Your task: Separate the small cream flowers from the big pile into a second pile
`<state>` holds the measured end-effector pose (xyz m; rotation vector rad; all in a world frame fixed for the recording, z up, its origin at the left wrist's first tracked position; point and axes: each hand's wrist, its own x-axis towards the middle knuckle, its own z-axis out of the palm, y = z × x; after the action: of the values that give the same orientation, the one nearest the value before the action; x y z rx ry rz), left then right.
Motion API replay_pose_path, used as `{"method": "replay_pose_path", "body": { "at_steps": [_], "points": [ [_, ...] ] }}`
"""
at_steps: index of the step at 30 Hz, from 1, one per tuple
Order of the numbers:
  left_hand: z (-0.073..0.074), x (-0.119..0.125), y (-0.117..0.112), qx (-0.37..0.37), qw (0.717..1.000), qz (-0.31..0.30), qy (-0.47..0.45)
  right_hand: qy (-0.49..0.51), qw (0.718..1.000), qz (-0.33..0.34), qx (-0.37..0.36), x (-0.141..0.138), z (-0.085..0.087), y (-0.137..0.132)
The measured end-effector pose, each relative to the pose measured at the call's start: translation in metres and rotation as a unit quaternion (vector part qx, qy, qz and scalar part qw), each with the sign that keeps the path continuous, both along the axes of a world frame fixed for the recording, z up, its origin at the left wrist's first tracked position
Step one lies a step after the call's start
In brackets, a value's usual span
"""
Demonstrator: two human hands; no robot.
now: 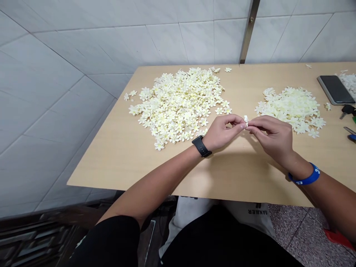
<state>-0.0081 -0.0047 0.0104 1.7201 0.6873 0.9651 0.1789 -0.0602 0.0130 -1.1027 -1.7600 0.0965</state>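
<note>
My left hand (222,131) and my right hand (271,135) meet above the middle of the wooden table (122,155). Both pinch one small white fabric flower (246,119) between their fingertips. A black watch sits on my left wrist and a blue band on my right. A large heap of white and yellow flowers (179,104) lies just behind my left hand. A smaller heap of flowers (292,107) lies behind my right hand.
A phone (335,89) lies at the table's far right, with keys (347,110) and a small tool beside it. A tiled wall rises behind and to the left. The table's left edge drops off to the floor.
</note>
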Motion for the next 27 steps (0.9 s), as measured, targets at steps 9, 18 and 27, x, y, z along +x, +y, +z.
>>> {"method": "replay_pose_path", "body": {
  "at_steps": [9, 18, 27],
  "points": [
    [-0.002, -0.0016, 0.0025, 0.012, 1.0, -0.018, 0.003, -0.01, 1.0, 0.014, -0.007, 0.0043, 0.0003, 0.001],
    [-0.0006, -0.0023, 0.002, 0.016, 1.0, -0.027, 0.004, 0.002, 1.0, 0.009, -0.024, 0.0043, 0.0014, 0.0],
    [-0.0018, -0.0024, 0.0035, 0.02, 0.999, -0.034, -0.005, -0.01, 1.0, 0.027, 0.01, 0.006, 0.0014, 0.0006]
  ]
}}
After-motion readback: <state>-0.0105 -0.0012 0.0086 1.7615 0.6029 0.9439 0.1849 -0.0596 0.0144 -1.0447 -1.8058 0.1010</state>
